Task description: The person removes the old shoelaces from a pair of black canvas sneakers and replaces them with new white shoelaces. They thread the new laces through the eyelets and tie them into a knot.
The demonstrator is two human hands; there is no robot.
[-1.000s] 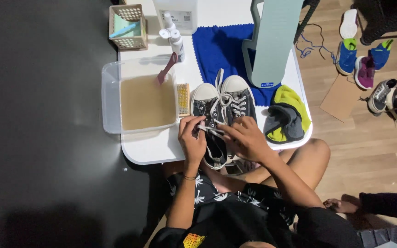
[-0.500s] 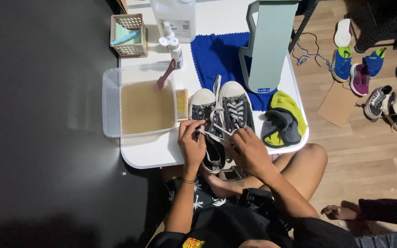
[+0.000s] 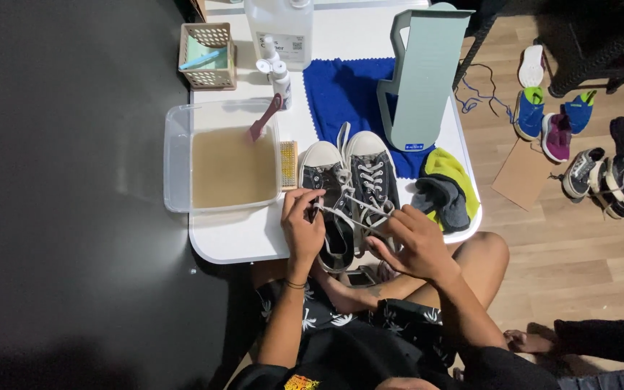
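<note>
In the head view, a pair of dark sneakers [image 3: 352,191] with white toe caps lies side by side at the near edge of the white desk [image 3: 240,242], toes pointing away from the person. The left hand [image 3: 302,230] is closed at the left side of the left sneaker, its fingertips pinching a white lace [image 3: 342,217] near the eyelets. The right hand [image 3: 411,242] is curled just right of the sneakers' heels, gripping the other end of the same lace, which runs taut between the two hands. Left of the sneakers sits a clear tub [image 3: 178,162] of cloudy brown water with a pink-handled brush [image 3: 264,118] leaning in it, and a scrub brush [image 3: 289,165] lies between tub and sneakers. Beyond the sneakers lies a blue cloth [image 3: 344,90] bearing a pale green stand [image 3: 424,72]. Right of the sneakers is a bundle of yellow and grey cloths [image 3: 445,191].
</note>
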